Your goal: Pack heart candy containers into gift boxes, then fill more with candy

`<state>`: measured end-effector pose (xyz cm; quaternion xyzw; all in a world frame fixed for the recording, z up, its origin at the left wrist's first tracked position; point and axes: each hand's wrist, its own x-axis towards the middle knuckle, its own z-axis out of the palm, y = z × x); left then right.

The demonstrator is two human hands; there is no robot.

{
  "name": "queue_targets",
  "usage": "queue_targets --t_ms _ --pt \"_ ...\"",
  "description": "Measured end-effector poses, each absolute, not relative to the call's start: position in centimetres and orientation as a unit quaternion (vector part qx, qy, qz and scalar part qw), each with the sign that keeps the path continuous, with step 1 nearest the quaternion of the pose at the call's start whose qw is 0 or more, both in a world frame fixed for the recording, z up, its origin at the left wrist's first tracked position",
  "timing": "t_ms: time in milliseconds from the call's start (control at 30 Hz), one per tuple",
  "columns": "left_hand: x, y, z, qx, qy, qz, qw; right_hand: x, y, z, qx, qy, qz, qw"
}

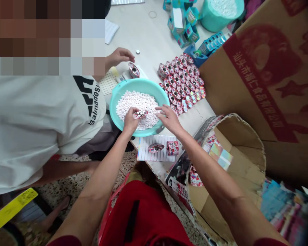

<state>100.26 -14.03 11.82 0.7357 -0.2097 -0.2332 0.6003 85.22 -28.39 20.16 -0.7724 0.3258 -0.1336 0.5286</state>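
Observation:
Over a turquoise basin [114,118] of small white candies [127,102], my left hand [130,120] is closed on a small red patterned candy box [143,116]. White candies lie heaped on the top of this box. My right hand [168,118] is at the basin's right side, fingers apart, with nothing visible in them. On a striped sheet [143,154] just below the basin lie another oval-topped box [156,148] with a dark opening and a red patterned box [172,148] on its side.
Rows of similar boxes [182,80] stand right of the basin. A co-worker's hand [122,56] is near a box [133,70] on a small scale. An open carton [236,171] and a large printed carton [272,68] are at the right. A second basin [215,18] stands at the back.

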Motion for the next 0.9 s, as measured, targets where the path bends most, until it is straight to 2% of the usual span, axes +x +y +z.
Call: queue_targets --t_ms 167,300,367,500,633,800,900 --pt "99.8 -14.5 11.8 0.725 -0.192 -0.252 0.612 76.9 -29.1 22.5 -0.726 0.373 -0.22 0.534" --pt "99.6 -14.6 13.2 0.725 -0.191 -0.243 0.616 67.5 -31.1 24.1 -0.688 0.458 -0.313 0.468" --pt "99.4 -15.1 14.5 0.715 -0.21 -0.225 0.628 62.4 -32.2 24.2 -0.694 0.504 -0.315 0.406" --pt "97.1 -17.7 17.5 0.672 -0.311 -0.203 0.641 54.6 -33.3 22.3 -0.746 0.585 -0.148 0.28" --pt "91.3 -20.6 19.1 0.645 -0.373 -0.242 0.622 53.5 -33.0 18.5 -0.828 0.515 -0.002 0.223" --pt "84.8 -21.9 15.4 0.698 -0.339 -0.232 0.587 57.6 -31.6 14.5 -0.852 0.5 0.095 0.124" --pt "83.7 -22.0 12.0 0.732 -0.306 -0.216 0.569 58.2 -31.4 13.5 -0.814 0.559 0.075 0.136"
